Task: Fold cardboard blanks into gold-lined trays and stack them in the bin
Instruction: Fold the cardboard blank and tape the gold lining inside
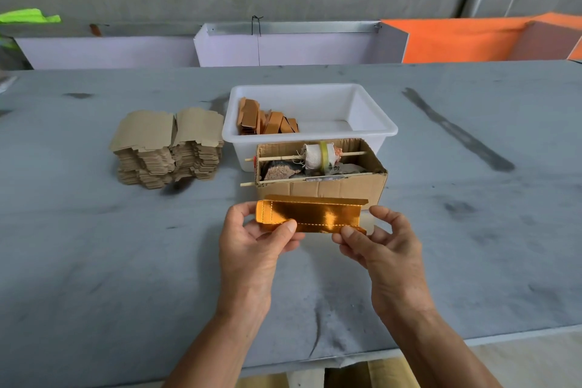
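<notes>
pinching the gold-lined tray (310,213) at both ends, left hand (252,242) and right hand (382,246) hover just before the cardboard box (330,187).

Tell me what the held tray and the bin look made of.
Tray: cardboard, likely foil-lined; mirror-like gold inside, dull brown edge flap, dashed crease lines.
Bin: probably plastic; smooth, white, slightly translucent walls with a rolled rim.

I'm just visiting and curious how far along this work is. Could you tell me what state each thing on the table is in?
Gold-lined blank: partly folded, held above the table.
Left hand: pinches the blank's left end.
Right hand: pinches the blank's right end.
White bin: open, partly filled; folded trays lean at its left end.
Stack of flat blanks: unfolded, piled.
Cardboard box: open, holding scraps, with two sticks across it.
</notes>
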The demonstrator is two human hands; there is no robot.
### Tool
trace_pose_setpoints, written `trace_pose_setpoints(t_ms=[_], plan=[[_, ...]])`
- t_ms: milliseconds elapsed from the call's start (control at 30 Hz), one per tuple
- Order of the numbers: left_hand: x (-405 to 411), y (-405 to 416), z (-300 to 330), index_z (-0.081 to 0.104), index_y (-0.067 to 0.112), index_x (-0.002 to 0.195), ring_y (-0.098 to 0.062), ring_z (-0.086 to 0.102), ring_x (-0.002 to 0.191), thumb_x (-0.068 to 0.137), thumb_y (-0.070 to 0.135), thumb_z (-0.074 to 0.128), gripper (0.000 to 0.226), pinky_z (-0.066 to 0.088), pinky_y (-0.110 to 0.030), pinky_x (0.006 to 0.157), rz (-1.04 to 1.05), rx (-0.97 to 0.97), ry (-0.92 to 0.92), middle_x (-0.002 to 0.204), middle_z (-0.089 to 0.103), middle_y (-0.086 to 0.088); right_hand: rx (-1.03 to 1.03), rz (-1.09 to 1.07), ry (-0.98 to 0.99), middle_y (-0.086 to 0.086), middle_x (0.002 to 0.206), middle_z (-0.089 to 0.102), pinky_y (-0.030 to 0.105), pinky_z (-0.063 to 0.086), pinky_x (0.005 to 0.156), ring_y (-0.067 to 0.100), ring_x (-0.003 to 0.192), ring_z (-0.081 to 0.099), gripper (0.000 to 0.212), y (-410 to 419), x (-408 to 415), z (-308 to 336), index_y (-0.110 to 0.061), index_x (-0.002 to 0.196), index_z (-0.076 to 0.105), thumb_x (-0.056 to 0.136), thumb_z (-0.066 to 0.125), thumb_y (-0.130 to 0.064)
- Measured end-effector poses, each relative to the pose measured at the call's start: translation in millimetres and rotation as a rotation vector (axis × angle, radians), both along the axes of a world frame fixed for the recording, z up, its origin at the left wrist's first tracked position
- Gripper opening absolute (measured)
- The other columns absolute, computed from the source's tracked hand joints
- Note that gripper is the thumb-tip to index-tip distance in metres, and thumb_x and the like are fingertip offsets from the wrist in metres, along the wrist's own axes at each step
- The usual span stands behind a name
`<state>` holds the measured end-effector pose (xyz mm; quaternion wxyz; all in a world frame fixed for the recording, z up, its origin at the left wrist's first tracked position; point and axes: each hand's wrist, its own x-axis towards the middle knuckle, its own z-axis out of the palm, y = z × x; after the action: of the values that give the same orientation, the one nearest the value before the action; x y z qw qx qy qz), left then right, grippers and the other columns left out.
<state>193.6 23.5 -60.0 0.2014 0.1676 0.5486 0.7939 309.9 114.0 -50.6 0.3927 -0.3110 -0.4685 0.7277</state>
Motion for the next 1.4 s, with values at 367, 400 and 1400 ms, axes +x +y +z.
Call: trace_pose_setpoints(t_ms=[367,400,1400], plan=[[-1,-5,-2,0.053,0.018,0.097,-0.025,0.071,0.063,0.072,-0.007,0.072,0.041,0.054,-0.021,0.056,-0.035,-0.045,0.170,0.078,0.074,-0.007,-0.083,0.062,-0.084,0.008,0.084,0.069,0.023,0.051,0.059,0.022,0.078,0.067,0.071,-1,-5,-3,-0.012,0.118,0.054,0.052,0.079,-0.014],[-1,-5,-2,0.053,0.018,0.098,-0.025,0.071,0.062,0.071,-0.007,0.073,0.041,0.054,-0.021,0.055,-0.040,-0.044,0.157,0.078,0.074,-0.007,-0.099,0.059,-0.068,0.008,0.082,0.069,0.023,0.052,0.058,0.022,0.077,0.068,0.070,-1,-5,-3,-0.012,0.118,0.054,0.052,0.079,-0.013],[-4,-12,-3,0.066,0.009,0.083,-0.021,0.068,0.057,0.077,0.015,0.063,0.009,0.051,-0.021,0.048,-0.114,-0.026,0.086,0.074,0.073,-0.009,-0.319,0.086,0.107,0.006,0.070,0.061,0.018,0.048,0.046,0.014,0.060,0.067,0.017,2,-1,-13,-0.012,0.078,0.059,0.067,0.070,-0.008]])
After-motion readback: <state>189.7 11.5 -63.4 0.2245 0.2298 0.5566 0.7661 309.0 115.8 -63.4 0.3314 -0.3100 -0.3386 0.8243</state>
